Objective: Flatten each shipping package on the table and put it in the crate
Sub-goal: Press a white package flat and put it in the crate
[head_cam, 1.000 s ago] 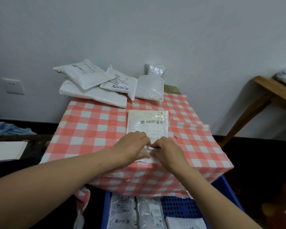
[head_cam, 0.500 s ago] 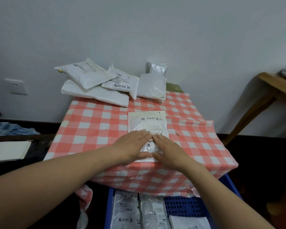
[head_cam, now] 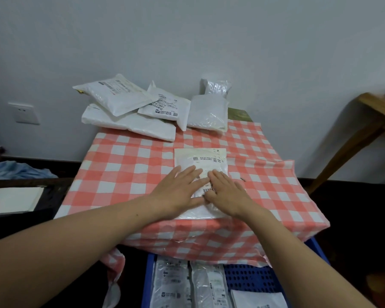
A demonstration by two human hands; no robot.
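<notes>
Both hands flat, fingers straight, side by side, pressing one white shipping package [head_cam: 201,162] down near the bench's [head_cam: 129,165] front edge: left hand [head_cam: 180,189] on its left half, right hand [head_cam: 225,193] on its right. Stack of unflattened packages [head_cam: 129,112] along the bench's back edge. Blue crate [head_cam: 249,277] below the front edge, flat packages [head_cam: 171,283] lying inside.

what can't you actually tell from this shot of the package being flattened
Head view only:
1. Package: its near half lies under the left hand and right hand.
2. Crate: cut by the bottom edge and overhung by the tablecloth, so its package count is unknown.
3. Label print: too small to read.
</notes>
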